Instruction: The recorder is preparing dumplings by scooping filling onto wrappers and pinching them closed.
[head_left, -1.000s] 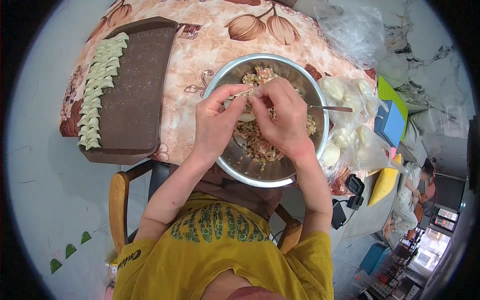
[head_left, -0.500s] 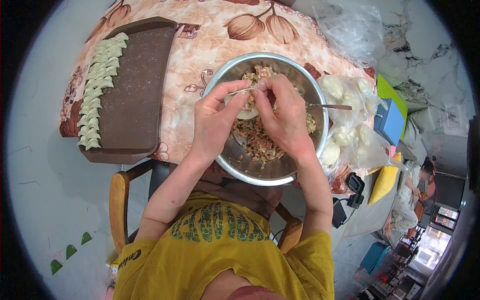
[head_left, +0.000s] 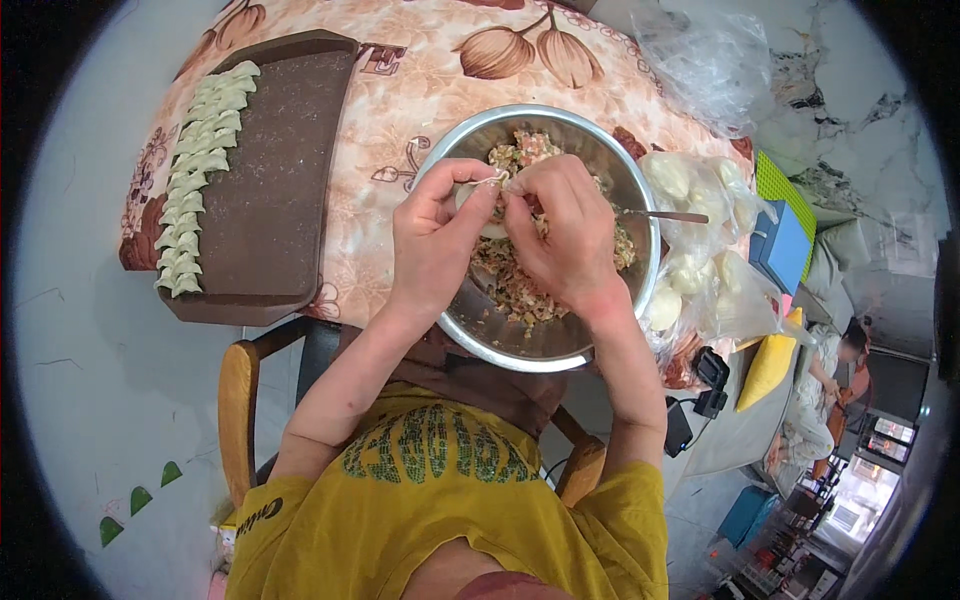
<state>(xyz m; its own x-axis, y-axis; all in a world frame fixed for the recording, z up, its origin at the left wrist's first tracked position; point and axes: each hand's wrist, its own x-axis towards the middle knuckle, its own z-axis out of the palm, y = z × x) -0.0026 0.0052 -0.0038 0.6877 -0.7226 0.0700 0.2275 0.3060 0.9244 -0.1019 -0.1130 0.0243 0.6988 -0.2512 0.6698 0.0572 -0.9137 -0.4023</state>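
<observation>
Both hands pinch a pale dumpling [head_left: 487, 200] over the steel bowl [head_left: 560, 340]: left hand [head_left: 435, 235] and right hand [head_left: 560, 235] clamped on it. Mostly hidden, its axis cannot be told.

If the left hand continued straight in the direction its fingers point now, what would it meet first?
Probably the right hand: the left hand points across the steel bowl, its fingers already pinching a dumpling wrapper with it. Depth is unclear.

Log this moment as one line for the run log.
left hand + right hand: pinching dumpling wrapper | over: metal bowl of filling | spoon: in bowl | tray: row of dumplings
</observation>
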